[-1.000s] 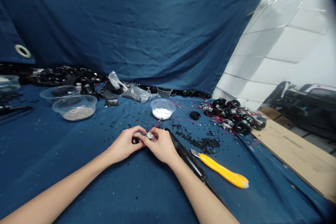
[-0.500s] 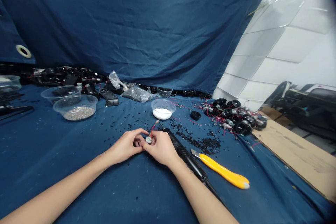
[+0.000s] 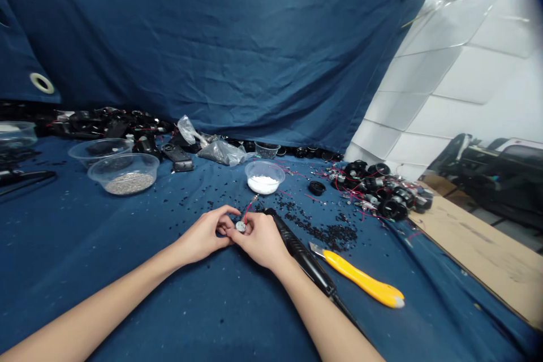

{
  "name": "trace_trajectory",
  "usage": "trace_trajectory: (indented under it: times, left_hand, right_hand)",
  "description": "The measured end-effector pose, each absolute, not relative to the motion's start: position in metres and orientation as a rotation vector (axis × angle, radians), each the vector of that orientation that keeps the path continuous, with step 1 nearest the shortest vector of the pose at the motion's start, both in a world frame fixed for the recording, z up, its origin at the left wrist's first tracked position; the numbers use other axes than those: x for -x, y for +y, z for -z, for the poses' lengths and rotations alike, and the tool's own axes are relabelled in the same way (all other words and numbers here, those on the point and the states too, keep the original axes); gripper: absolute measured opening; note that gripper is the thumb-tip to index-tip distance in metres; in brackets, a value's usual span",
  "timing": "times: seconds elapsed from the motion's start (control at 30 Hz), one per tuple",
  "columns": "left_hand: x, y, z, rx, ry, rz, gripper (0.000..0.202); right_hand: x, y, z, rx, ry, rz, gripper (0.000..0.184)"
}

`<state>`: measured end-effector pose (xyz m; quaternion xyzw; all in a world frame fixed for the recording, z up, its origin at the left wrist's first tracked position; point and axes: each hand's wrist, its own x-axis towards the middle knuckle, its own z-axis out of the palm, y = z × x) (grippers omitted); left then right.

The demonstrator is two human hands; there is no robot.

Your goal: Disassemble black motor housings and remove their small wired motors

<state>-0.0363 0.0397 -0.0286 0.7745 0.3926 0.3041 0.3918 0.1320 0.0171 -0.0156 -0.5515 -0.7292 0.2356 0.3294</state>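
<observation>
- I have both hands together low on the blue cloth (image 3: 76, 294), straight in front of me and below the white bowl (image 3: 271, 166) of powder.
- My right hand (image 3: 261, 240) is closed, with its fingers pinching the disc (image 3: 240, 227), a small silver piece.
- My left hand (image 3: 201, 235) is curled in from the other side, its fingertips against my right hand. I can't tell whether it grips the disc or only steadies it.
- The disc sits between my hands, partly hidden by my fingers, and a red wire (image 3: 249, 209) runs from it toward the white bowl.
- A black soldering iron (image 3: 302, 259) lies against my right hand and wrist, below and right of the white bowl.
- The yellow knife (image 3: 360, 277) lies just beside the iron, further right, with its blade toward my hands.
- Black granules (image 3: 331, 233) are scattered on the cloth just below the white bowl.
- A black ring (image 3: 317, 188) sits just right of the white bowl, and a heap of black parts with red wires (image 3: 382, 195) lies further right.
- A clear bowl of grey granules (image 3: 144, 160) sits well left of the white bowl, and a plastic bag (image 3: 220, 154) lies behind it.
</observation>
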Motion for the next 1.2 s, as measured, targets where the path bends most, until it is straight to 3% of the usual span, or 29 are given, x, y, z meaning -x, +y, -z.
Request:
trace_trajectory:
  times: [0.93, 1.2]
  left_hand:
    - [0.039, 0.042, 0.023, -1.933, 1.04, -0.685, 0.033]
    - [0.042, 0.048, 0.027, -1.894, 1.038, -0.669, 0.029]
  right_hand:
    - [-0.13, 0.019, 0.023, 1.397, -1.944, -0.612, 0.024]
    - [-0.126, 0.017, 0.031, 1.409, -1.966, -0.518, 0.033]
